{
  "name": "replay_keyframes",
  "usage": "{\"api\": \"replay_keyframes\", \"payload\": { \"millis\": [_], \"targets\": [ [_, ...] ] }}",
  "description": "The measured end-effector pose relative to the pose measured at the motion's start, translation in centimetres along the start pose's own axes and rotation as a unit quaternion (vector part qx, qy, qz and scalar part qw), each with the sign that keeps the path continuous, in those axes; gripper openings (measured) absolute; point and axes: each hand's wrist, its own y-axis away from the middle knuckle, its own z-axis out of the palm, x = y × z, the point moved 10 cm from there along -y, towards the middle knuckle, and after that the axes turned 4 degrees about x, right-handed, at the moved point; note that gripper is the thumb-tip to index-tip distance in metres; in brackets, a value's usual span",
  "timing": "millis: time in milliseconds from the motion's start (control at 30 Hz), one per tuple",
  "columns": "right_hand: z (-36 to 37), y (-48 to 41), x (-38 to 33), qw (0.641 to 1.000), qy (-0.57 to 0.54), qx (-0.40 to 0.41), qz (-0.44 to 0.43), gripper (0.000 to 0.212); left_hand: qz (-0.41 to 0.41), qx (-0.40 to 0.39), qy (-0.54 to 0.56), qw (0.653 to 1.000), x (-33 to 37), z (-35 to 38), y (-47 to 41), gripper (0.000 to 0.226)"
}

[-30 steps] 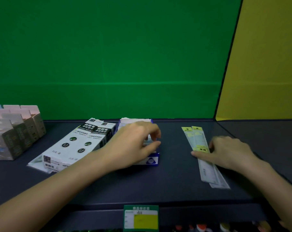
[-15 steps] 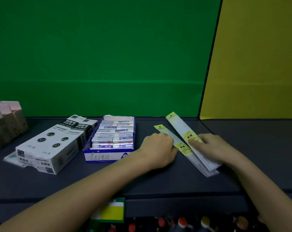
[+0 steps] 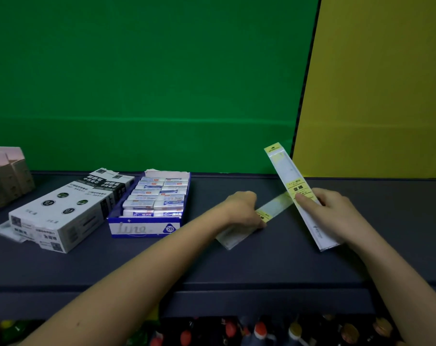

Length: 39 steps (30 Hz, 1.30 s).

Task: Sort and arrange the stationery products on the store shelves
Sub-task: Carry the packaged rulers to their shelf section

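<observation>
Two packaged clear rulers with yellow labels are on the dark shelf (image 3: 236,268). My right hand (image 3: 329,213) grips one ruler (image 3: 286,176) around its middle and holds it tilted, its top end raised off the shelf toward the back wall. My left hand (image 3: 244,208) is closed on the other ruler (image 3: 274,208), which lies flat and slanted on the shelf and looks blurred. To the left stands a blue open box of erasers (image 3: 149,226), and beside it lie white and black refill boxes (image 3: 59,213).
Pale pink and grey cartons (image 3: 7,176) stand at the far left. A green back wall and a yellow side panel (image 3: 376,96) enclose the shelf. Below the front edge, several bottle caps (image 3: 259,330) show on a lower shelf.
My left hand left the eraser box and went right to the rulers. The two rulers have been parted: the right hand lifted one and tilted it, the left swung the other to a slant.
</observation>
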Motion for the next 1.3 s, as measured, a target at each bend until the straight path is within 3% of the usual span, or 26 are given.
{"api": "replay_keyframes", "payload": {
  "millis": [267, 400, 500, 700, 933, 1067, 1300],
  "targets": [
    [0.8, 0.3, -3.1, 0.997, -0.064, -0.003, -0.037, 0.016, -0.004, -0.051, 0.037, 0.998, -0.8, -0.2, 0.9, 0.038],
    [0.6, 0.9, -7.0, 0.991, -0.108, 0.017, -0.075, 0.017, 0.011, 0.048, 0.106, 0.993, -1.6, -3.5, 3.5, 0.033],
    [0.9, 1.5, -10.3, 0.979, -0.182, 0.024, -0.085, 0.025, 0.008, 0.152, 0.235, 0.96, -4.7, -8.2, 7.2, 0.03],
    [7.5, 4.7, -19.2, 0.963, -0.221, -0.075, -0.138, 0.026, -0.021, 0.299, 0.34, 0.891, -14.6, -15.3, 17.6, 0.017],
    [18.9, 12.3, -31.9, 0.927, -0.241, -0.201, -0.205, 0.013, -0.125, 0.407, 0.34, 0.838, -30.2, -18.8, 31.5, 0.023],
    [26.1, 17.6, -39.0, 0.902, -0.249, -0.267, -0.231, 0.011, -0.192, 0.417, 0.329, 0.825, -39.0, -19.3, 38.9, 0.024],
    [36.4, 23.4, -49.0, 0.877, -0.287, -0.323, -0.21, 0.014, -0.225, 0.417, 0.296, 0.829, -49.6, -22.8, 48.8, 0.03]
  ]
}}
